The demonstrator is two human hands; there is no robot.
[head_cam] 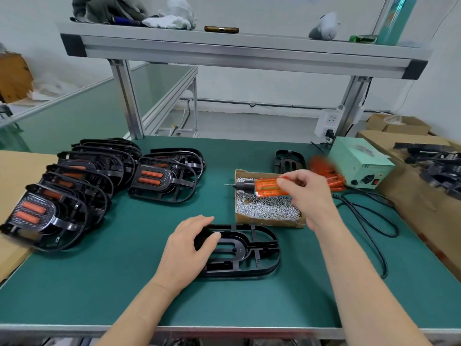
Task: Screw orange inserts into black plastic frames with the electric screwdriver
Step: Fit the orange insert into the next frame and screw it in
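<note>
Left hand: the left hand (185,248) is curled over the left end of the black plastic frame (249,248), thumb laid on top, so the frame is held flat on the green mat (124,270)
Right hand: the electric screwdriver (262,188) is pinched by its orange barrel in the right hand (308,193), level, bit pointing left, above the box of screws (268,208)
Inserts: none is seen seated in the held frame; the loose orange inserts (326,171) lie blurred beyond the right hand, beside the power supply (359,163)
Risk, sequence: a screw is likely to be driven into an empty frame if no insert is placed first
Risk, grip: with a fingertip pinch the driver can be twisted off the screw head by torque, and the plastic scored
Risk, frame: held at one end only, the frame may be pivoted under pressure
Risk, cable: the cable (369,221) could be snagged on the box and screws spilled
</note>
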